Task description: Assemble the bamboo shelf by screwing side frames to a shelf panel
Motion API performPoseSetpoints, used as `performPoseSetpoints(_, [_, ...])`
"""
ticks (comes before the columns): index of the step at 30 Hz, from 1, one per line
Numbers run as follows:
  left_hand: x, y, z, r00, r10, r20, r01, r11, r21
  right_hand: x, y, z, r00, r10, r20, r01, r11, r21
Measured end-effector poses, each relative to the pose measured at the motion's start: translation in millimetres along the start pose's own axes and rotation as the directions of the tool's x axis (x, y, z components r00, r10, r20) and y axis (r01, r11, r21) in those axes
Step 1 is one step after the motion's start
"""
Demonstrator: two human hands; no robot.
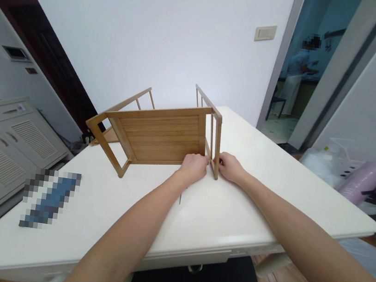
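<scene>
A bamboo shelf rack [160, 137] lies tipped on its side on the white table [272, 185], its flat panel facing me. My left hand [194, 166] is curled with closed fingers at the panel's lower right corner, where it meets the side frame. My right hand [229, 167] grips the bottom of that side frame's upright post from the right. A thin dark rod, perhaps a tool, pokes down below my left hand [180, 198]; I cannot make out what it is.
A pixelated blue object [49, 198] lies on the table's left part. White cabinets [2, 138] stand at the left. Bags and a purple roll [361, 177] sit to the right. Another person [300, 73] stands in the far doorway.
</scene>
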State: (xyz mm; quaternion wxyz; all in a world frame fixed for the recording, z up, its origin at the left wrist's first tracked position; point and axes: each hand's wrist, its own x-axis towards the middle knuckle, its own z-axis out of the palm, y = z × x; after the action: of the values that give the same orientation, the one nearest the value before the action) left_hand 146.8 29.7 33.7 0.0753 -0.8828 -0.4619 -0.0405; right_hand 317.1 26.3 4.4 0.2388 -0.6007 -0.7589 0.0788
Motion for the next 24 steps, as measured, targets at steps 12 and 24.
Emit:
performPoseSetpoints(12, [-1.2,-0.5,-1.7,1.0,0.01,0.001,-0.01,1.0,-0.002,-1.4,-1.5,0.4,1.0,0.011,-0.003,-0.011,1.0,0.003])
performPoseSetpoints(24, [-1.4,-0.6,0.3,1.0,0.019,-0.012,-0.02,1.0,-0.002,-0.6,-1.9,2.0,0.999,-0.021,0.03,0.023,0.998,-0.064])
